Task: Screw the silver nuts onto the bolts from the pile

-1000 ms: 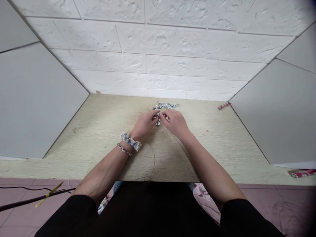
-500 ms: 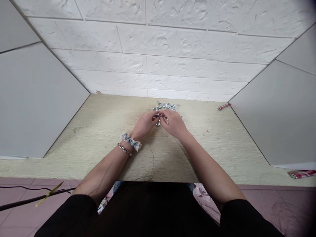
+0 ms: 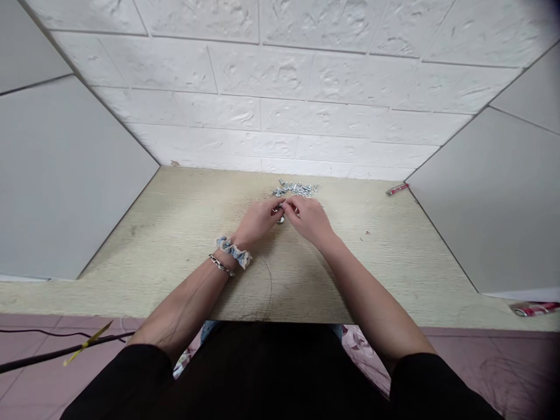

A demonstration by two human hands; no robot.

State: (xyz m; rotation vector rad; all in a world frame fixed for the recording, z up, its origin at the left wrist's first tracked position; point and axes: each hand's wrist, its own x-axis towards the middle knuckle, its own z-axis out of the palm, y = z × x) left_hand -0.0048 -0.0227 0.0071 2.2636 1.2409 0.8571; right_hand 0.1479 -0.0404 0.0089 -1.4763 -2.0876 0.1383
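Over the middle of the board, my left hand [image 3: 259, 220] and my right hand [image 3: 310, 219] meet with their fingertips pinched together. Between them is a small silvery metal piece [image 3: 279, 206], probably a screw, mostly covered by the fingers. Just below the fingertips shows a shiny round metal head [image 3: 280, 220]; I cannot tell whether it lies on the board or is joined to the held piece. Behind my hands lies a loose pile of silvery screws [image 3: 297, 188], its near side partly hidden by my fingers.
The pale wooden board [image 3: 385, 262] ends at a white brick-patterned wall [image 3: 280, 76]. Grey panels [image 3: 74, 175] flank it on both sides. One red-and-silver cylinder [image 3: 397, 189] lies by the right panel, another [image 3: 534, 309] at the right front edge. Brown crumbs [image 3: 251, 201] are scattered left of the pile.
My right fingertips have shifted slightly and curled closer around the small piece. The round metal head below shows a little less. My left hand has barely moved.
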